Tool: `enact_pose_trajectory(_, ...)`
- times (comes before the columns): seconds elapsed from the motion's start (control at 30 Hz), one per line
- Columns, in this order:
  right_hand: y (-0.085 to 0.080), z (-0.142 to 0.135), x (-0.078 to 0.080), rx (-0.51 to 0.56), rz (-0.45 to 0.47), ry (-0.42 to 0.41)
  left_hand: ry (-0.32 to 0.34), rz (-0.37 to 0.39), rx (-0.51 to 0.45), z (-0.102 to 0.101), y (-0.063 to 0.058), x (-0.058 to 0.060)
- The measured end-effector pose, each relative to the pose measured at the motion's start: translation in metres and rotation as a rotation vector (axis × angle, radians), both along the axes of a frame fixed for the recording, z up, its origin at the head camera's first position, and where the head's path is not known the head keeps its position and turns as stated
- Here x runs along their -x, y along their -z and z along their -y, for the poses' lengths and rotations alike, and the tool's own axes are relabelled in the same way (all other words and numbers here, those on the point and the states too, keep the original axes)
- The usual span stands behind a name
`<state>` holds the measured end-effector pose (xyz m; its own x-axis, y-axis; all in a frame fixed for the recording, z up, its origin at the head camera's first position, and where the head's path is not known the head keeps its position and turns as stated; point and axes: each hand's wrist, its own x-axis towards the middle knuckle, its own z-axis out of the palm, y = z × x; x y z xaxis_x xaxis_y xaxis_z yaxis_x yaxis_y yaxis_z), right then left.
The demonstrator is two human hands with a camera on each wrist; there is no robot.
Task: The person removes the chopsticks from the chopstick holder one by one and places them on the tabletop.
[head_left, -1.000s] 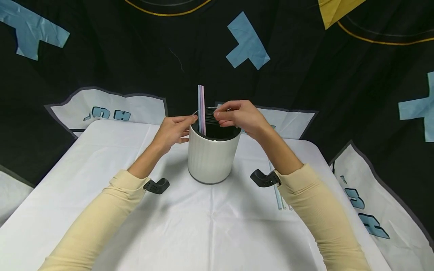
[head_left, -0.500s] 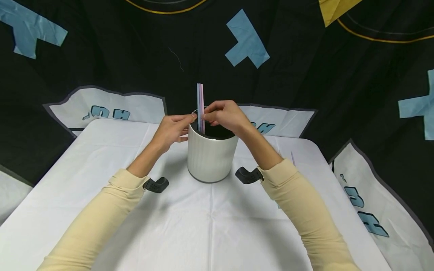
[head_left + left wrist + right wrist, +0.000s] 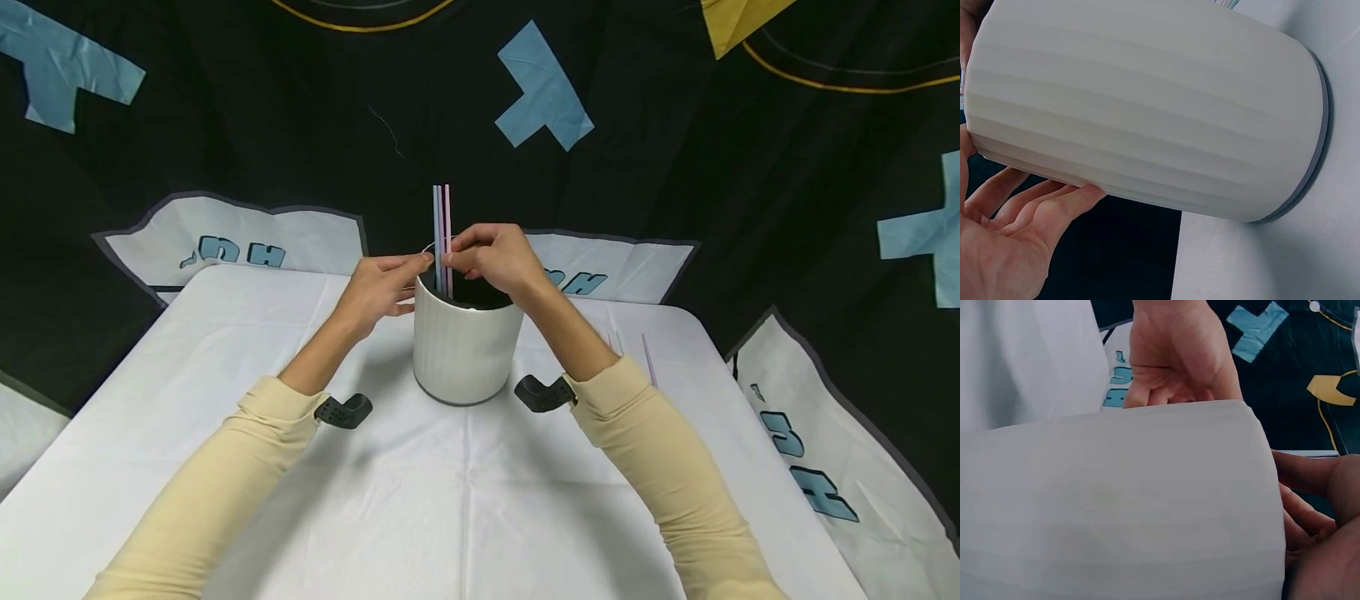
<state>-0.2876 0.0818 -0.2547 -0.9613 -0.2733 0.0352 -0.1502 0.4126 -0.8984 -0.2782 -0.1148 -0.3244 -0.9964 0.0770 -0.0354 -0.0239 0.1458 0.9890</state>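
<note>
A white ribbed pot point(image 3: 467, 354) with a dark inside stands upright on the table. Several thin pastel drinking straws point(image 3: 440, 200), pale blue, lilac and pink, rise upright from its left side. My left hand point(image 3: 378, 287) holds the pot's left rim, thumb at the top edge and fingers along the outer wall; in the left wrist view its fingertips point(image 3: 1091, 192) touch that wall. My right hand point(image 3: 498, 258) reaches over the opening and pinches the pink straw between thumb and fingers. In the right wrist view the pot hides part of both hands.
A white cloth point(image 3: 405, 500) covers the table. More straws point(image 3: 648, 360) lie on it at the right, partly hidden behind my right forearm. A black patterned curtain point(image 3: 300, 125) hangs behind the table.
My right hand has moved left from the middle of the pot's opening to the straws and pinches one there. The straw tops shift slightly apart. My left hand stays at the rim.
</note>
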Motion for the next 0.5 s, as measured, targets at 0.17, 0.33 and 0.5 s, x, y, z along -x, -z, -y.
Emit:
enact_pose_trajectory(0.17,-0.005,-0.003,-0.002,0.091,0.021,-0.016,0.001,-0.003,-0.009,0.0,0.0,0.0)
enact_pose_trajectory(0.33,-0.018,-0.008,-0.005,0.173,0.015,-0.022,0.004,-0.005,-0.03,0.0,0.001,0.001)
enact_pose_trajectory(0.5,-0.042,-0.019,-0.01,0.242,-0.014,-0.011,-0.011,-0.005,-0.037,0.0,0.0,0.0)
